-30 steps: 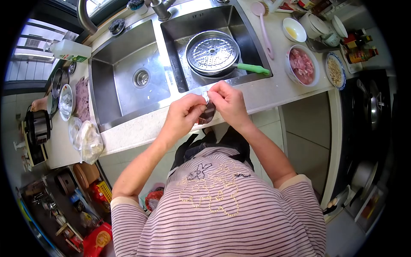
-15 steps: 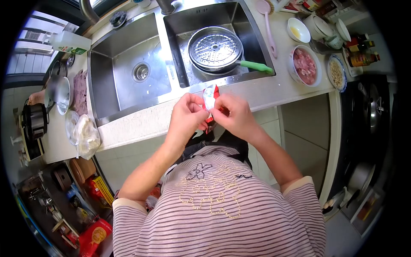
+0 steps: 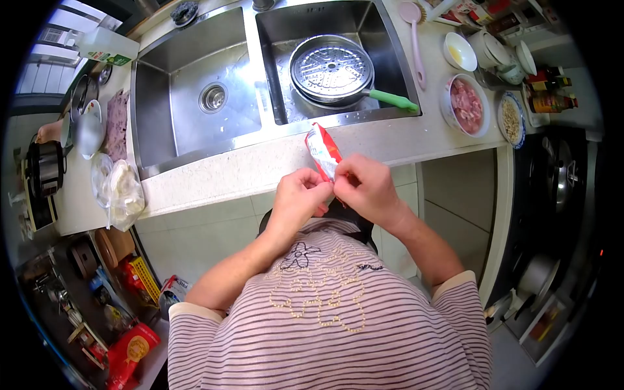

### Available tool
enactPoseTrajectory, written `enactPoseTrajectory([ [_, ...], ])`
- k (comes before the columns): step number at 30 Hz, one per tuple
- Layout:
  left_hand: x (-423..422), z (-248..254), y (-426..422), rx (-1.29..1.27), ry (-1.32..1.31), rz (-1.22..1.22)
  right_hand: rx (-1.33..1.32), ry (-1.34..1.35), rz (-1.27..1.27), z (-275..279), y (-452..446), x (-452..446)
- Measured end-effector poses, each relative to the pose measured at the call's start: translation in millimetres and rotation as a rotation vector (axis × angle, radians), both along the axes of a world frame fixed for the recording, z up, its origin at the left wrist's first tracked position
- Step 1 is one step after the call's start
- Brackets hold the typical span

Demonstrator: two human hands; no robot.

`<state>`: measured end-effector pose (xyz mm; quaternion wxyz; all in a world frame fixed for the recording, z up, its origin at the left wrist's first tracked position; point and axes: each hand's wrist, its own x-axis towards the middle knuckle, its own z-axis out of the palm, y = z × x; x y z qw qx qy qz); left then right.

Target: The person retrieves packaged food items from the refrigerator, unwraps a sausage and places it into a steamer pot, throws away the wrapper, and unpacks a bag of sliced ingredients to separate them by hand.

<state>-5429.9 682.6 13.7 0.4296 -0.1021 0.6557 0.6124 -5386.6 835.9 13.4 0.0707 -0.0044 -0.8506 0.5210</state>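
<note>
Both hands' grips, left point(image 3: 304, 198) and right point(image 3: 367, 188), pinched closed on glossy, crinkled packet point(image 3: 323, 151).

"What can't we make out on the red and white packet point(image 3: 320, 148)?"

"Its print is too small for us to read, and the left hand point(image 3: 303, 198) and right hand point(image 3: 368, 187) hide its near end."

"And around the sink point(image 3: 162, 104)?"

"We see the faucet point(image 3: 263, 4) cut off at the far edge, and the perforated plate point(image 3: 333, 66) hides much of what sits under it."

"The bottles point(image 3: 551, 101) at right?"

"Their labels are too blurred for us."
</note>
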Motion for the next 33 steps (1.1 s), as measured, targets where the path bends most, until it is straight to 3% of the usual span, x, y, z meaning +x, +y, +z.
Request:
enactPoseTrajectory([
  [4,3.3,2.6,3.4,-0.027,-0.013,0.025,-0.543,-0.327,-0.134,-5.6,4.2,-0.3],
  [7,5.7,-9.1,1.5,-0.004,0.329,0.122,-0.668,-0.35,-0.103,-1.4,9.7,-3.5],
  [11,-2.6,-1.6,8.6,-0.018,0.508,-0.031,-0.685,-0.337,-0.049,-1.5,12.8,-2.8],
  [16,-4.9,9.2,13.9,-0.241,0.633,-0.199,-0.602,-0.309,-0.025,-2.7,9.5,-2.3],
  [19,-7.4,3.1,17.5,-0.262,1.039,-0.167,-0.469,-0.256,0.032,-2.5,9.3,-3.7],
  [22,-14.3,-7.1,20.0,-0.184,1.185,-0.14,-0.44,-0.151,0.018,-1.6,2.4,-8.2],
  [23,-13.8,-8.8,19.2,-0.186,1.185,-0.138,-0.453,-0.11,-0.001,-0.9,0.0,-9.7],
  [26,-10.6,-12.5,16.9,-0.183,1.178,-0.123,-0.017,-0.008,-0.036,7.5,-1.9,-6.2],
  [29,-5.2,-17.1,17.4,-0.177,1.168,-0.072,0.122,0.175,-0.047,5.8,-2.7,-7.4],
  [33,-6.8,-21.4,16.0,-0.193,1.071,0.055,0.111,0.125,-0.044,0.2,-11.8,-0.3],
])
